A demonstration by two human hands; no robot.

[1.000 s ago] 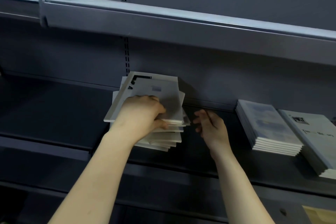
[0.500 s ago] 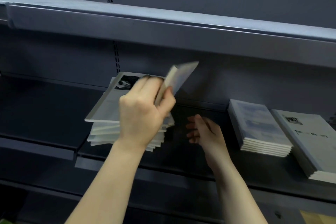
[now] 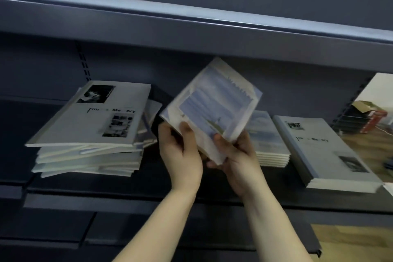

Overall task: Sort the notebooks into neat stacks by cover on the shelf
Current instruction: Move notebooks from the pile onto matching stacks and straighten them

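**Notebook lifted clear of the pile, both hands on it**

The notebook has come off the messy pile, and the right hand, free a moment ago, is now gripping it too. It is hanging in the air above the shelf, between the pile and the neat blue stack. Its blurred blue cover is facing the camera, with the long axis slanting up from the hands and one corner pointing at the upper shelf. The left hand is pinching its lower left edge, thumb on the cover. The right hand is curling round its bottom corner and partly hiding the blue stack. A grey stack is lying further right, and a cardboard box is sitting beyond it.
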